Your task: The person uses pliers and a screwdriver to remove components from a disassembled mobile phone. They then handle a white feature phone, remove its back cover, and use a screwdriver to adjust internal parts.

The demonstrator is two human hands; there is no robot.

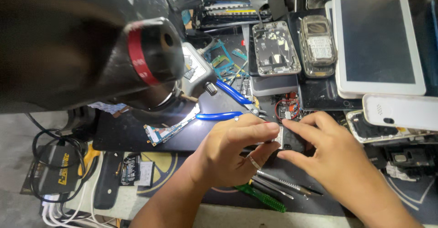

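Note:
Both my hands meet over a small dark phone part [292,140] on the black work mat [123,139]. My left hand [232,152] pinches its left edge with thumb and fingers; a ring sits on one finger. My right hand [337,157] grips the part's right side, index finger along its top edge. Most of the part is hidden under my fingers. Thin metal tools [285,184] and a green-handled screwdriver [262,198] lie just below my left hand.
A large black microscope head [150,59] looms at upper left over a circuit board [171,128]. Blue-handled pliers [228,104] lie centre. Opened phones [276,47], a white tablet [376,41] and a white handset [401,111] crowd the right. Cables and a black box [57,166] sit lower left.

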